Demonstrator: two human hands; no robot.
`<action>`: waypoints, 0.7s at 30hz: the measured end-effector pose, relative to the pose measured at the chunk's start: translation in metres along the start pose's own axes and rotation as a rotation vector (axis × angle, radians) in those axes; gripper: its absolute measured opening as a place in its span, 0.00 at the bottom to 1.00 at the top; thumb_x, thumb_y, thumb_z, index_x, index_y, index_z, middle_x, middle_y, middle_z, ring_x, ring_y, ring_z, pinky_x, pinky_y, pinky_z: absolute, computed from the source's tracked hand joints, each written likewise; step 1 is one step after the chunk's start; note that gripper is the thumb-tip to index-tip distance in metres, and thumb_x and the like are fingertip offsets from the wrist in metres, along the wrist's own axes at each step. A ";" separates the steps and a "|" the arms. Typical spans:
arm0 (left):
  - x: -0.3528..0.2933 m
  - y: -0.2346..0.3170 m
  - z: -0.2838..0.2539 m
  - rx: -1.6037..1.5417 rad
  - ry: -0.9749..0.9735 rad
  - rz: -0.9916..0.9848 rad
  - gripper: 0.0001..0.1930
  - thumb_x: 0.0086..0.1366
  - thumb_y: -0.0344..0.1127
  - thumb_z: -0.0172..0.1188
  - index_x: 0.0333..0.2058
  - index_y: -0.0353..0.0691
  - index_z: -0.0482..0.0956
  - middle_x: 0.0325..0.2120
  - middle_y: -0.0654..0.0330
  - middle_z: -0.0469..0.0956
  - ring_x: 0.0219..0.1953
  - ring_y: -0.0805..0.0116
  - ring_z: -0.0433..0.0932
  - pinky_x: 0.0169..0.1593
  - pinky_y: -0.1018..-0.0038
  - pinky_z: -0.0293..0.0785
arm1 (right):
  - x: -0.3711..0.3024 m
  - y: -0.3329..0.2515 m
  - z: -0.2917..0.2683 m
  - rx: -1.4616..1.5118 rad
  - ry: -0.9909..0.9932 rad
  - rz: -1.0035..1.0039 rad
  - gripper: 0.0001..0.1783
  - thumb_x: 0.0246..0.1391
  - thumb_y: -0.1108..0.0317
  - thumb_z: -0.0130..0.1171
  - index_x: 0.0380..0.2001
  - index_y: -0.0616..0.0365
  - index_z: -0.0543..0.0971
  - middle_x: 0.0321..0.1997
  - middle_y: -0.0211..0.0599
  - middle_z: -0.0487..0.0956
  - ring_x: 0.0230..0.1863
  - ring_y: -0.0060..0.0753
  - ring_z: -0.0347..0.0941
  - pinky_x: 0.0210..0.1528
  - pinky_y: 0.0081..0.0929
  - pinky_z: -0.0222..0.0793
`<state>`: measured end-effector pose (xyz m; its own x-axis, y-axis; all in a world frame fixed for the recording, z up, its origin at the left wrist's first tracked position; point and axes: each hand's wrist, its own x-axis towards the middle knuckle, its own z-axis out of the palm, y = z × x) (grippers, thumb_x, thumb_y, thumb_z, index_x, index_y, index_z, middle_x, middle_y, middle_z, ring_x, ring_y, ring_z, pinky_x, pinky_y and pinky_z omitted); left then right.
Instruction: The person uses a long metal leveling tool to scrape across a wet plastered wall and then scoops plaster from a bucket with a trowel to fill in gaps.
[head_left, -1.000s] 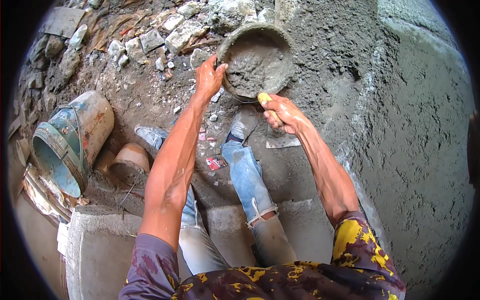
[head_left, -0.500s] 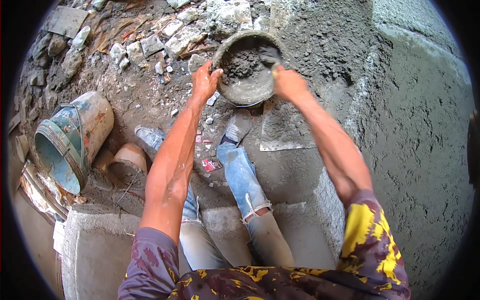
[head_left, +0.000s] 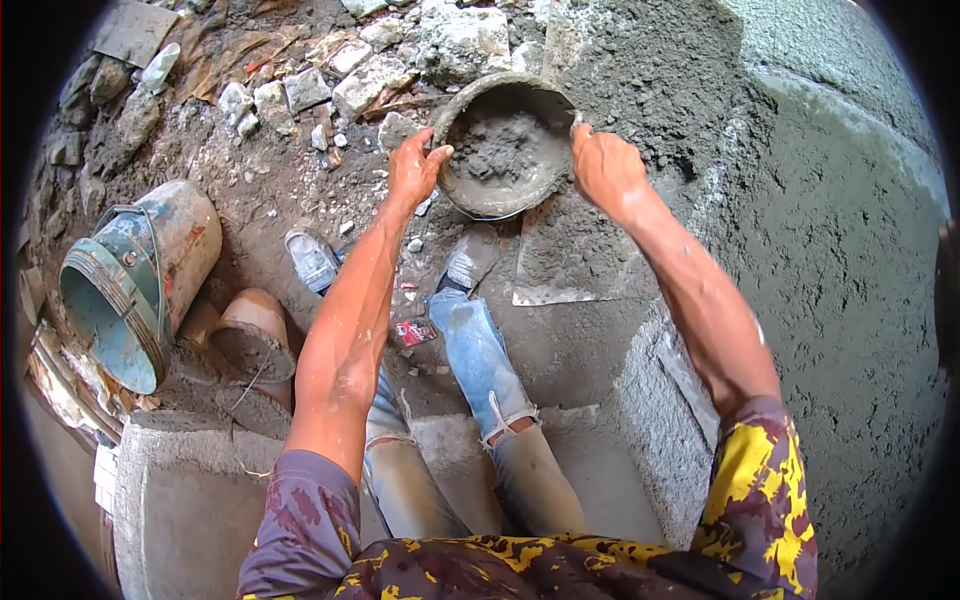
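Bucket [head_left: 180, 235], blue and scuffed: lying on its side, well to the left of the left fingers and below them; showing no legible writing.

Pot [head_left: 258, 315], terracotta-coloured: leaning close by the bucket, also below and left of the left fingers.

Left hand [head_left: 412, 172]: closing over the basin's left rim, thumb lying along the near side, fingers gripping the edge with little gap.

Packet [head_left: 416, 332], small, red: lying on the ground well below the left fingers; carrying pale print too small to read with certainty.

Basin [head_left: 455, 190], round, grey, crusted: sitting between the two hands' fingers, touching both; whether resting or raised cannot be told. No label showing. Holding a lumpy grey mix [head_left: 500, 145], probably soft and dense, so the load is likely weighing heavily. Wall probably stiff, not fragile; rim probably getting slippery where wet. Opposite sides of the rim, where the hands are lying, seem the best hold.

Right hand [head_left: 608, 172]: bending over the right rim, back uppermost, fingertips facing away; how tightly the fingers are closing, and on what, cannot be told.

Wet grey surface [head_left: 840, 300]: spreading well to the right of the right fingers.
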<state>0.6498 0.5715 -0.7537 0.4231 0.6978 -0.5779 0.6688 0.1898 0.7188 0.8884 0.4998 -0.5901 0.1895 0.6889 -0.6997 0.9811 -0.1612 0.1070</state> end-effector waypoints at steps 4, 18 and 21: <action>0.001 0.010 0.013 -0.103 0.004 0.041 0.22 0.53 0.39 0.64 0.47 0.39 0.75 0.32 0.48 0.80 0.33 0.57 0.79 0.39 0.66 0.72 | 0.046 0.020 0.092 0.227 -0.253 -0.049 0.10 0.54 0.71 0.45 0.37 0.64 0.72 0.23 0.45 0.75 0.22 0.38 0.74 0.21 0.33 0.72; 0.017 -0.026 0.012 -0.210 -0.057 -0.008 0.22 0.57 0.36 0.62 0.50 0.37 0.72 0.24 0.59 0.79 0.25 0.77 0.73 0.29 0.76 0.70 | 0.003 -0.077 0.141 2.167 -0.573 0.447 0.12 0.51 0.73 0.53 0.37 0.56 0.64 0.19 0.28 0.67 0.14 0.19 0.62 0.12 0.19 0.61; 0.012 -0.014 0.015 -0.189 -0.097 -0.069 0.21 0.57 0.37 0.63 0.49 0.37 0.73 0.21 0.62 0.78 0.21 0.80 0.70 0.24 0.78 0.66 | -0.009 -0.073 0.149 2.454 -0.648 0.452 0.13 0.53 0.71 0.54 0.41 0.53 0.65 0.22 0.31 0.68 0.16 0.19 0.63 0.13 0.16 0.61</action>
<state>0.6550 0.5674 -0.7764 0.4438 0.6106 -0.6559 0.5751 0.3673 0.7310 0.8096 0.3999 -0.6962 -0.2022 0.3131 -0.9279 -0.8332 -0.5529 -0.0050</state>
